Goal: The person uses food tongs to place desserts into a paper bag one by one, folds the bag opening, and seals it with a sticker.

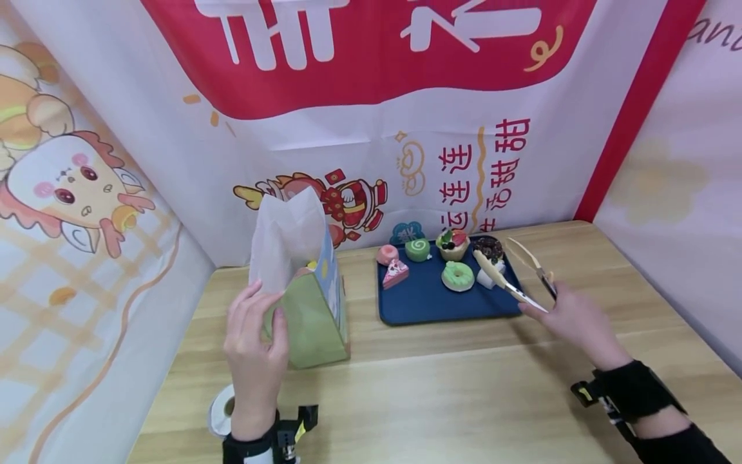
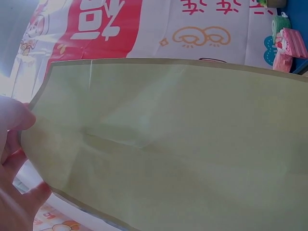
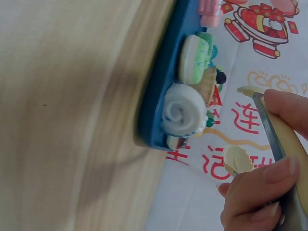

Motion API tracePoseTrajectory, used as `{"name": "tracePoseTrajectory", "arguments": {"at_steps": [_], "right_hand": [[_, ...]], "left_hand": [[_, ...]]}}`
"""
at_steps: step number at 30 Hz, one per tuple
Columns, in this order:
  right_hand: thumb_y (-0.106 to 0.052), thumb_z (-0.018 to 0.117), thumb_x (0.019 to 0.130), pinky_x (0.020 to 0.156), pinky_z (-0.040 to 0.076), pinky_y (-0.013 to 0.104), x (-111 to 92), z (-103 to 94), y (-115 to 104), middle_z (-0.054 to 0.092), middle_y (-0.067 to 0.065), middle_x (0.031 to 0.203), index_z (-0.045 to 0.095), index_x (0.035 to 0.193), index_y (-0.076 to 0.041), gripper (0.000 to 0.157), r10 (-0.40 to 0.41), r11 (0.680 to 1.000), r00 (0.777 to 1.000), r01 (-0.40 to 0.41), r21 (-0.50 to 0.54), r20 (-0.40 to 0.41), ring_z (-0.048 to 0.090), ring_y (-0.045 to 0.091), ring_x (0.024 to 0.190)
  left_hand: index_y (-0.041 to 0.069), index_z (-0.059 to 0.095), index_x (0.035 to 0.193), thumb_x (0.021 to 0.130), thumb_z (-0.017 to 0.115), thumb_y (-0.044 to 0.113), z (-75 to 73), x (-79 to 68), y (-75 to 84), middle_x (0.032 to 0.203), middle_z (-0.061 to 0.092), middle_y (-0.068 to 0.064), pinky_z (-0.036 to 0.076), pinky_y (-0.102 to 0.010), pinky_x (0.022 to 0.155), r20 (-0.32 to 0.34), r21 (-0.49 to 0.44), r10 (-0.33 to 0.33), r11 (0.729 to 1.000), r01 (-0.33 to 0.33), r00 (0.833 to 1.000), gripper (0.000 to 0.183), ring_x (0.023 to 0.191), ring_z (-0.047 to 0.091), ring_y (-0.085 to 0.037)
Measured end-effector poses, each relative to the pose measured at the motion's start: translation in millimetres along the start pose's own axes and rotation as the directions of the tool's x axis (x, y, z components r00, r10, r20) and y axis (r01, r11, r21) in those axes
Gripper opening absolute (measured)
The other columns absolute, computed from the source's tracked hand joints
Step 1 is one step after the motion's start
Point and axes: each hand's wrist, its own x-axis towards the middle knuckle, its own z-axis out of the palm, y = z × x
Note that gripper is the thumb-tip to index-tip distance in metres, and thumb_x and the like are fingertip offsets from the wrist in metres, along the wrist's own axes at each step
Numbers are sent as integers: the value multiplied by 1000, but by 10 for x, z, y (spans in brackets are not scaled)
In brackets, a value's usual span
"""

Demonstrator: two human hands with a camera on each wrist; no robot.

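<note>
My left hand (image 1: pixel 255 335) grips the top edge of a paper bag (image 1: pixel 307 316) with a green side, its fingers also showing at the bag's edge in the left wrist view. White paper stands up from the bag's mouth, and something yellow shows inside. In my right hand (image 1: pixel 574 319) is a pair of tongs (image 1: pixel 516 290), held with the arms spread over the right end of a blue tray (image 1: pixel 429 312). Nearest the tong tips are a white swirl roll (image 3: pixel 183 110) and a chocolate doughnut (image 1: pixel 488 247). Nothing is between the tips.
Also on the tray are a green doughnut (image 1: pixel 458 276), a fruit tart (image 1: pixel 452 244), a green swirl roll (image 1: pixel 417 249), a pink cake slice (image 1: pixel 396 273) and a round pink sweet (image 1: pixel 387 254). A white tape roll (image 1: pixel 221 412) lies by my left wrist. Printed cloth walls border the table.
</note>
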Motion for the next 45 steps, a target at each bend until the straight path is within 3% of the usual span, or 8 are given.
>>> {"name": "tracePoseTrajectory", "arguments": {"at_steps": [3,9,14,31,45], "right_hand": [[-70,55,77,42,40,33,-27,76,47,52,9,62,47,112,16,93,2,1000,1000,-2,9,20,51,25,57],[-70,54,77,51,50,48,-29,160,95,62,23,75,42,120,21,101,13,1000,999,-13,12,49,57,32,65],[-67,56,79,54,51,52,3,183,122,62,30,82,44,115,21,95,4,1000,999,-5,15,39,59,38,69],[-63,58,80,51,49,48,27,343,189,61,28,80,46,111,19,88,-2,1000,998,1,22,63,57,35,67],[-62,57,82,45,42,33,12,380,189,58,16,73,46,111,17,85,12,999,997,-14,32,82,52,26,60]], "left_hand": [[-9,66,89,77,58,-7,-19,-32,5,90,67,-25,47,-43,100,2,6,8,1000,-8,1000,15,106,56,-37],[-10,66,91,78,57,-6,-36,-37,11,91,67,-25,45,-42,103,15,6,11,1000,-11,1000,16,108,55,-37],[-10,66,92,78,57,-5,-32,-11,-1,92,67,-25,45,-41,104,13,2,13,1000,-13,1000,16,109,55,-37],[-9,66,92,78,57,-5,-41,4,-25,93,67,-25,45,-41,103,17,2,10,1000,-10,1000,17,109,54,-36],[-9,66,92,79,56,-4,-60,-1,-53,93,67,-24,45,-41,103,22,-8,10,1000,-10,1000,17,109,54,-36]]}}
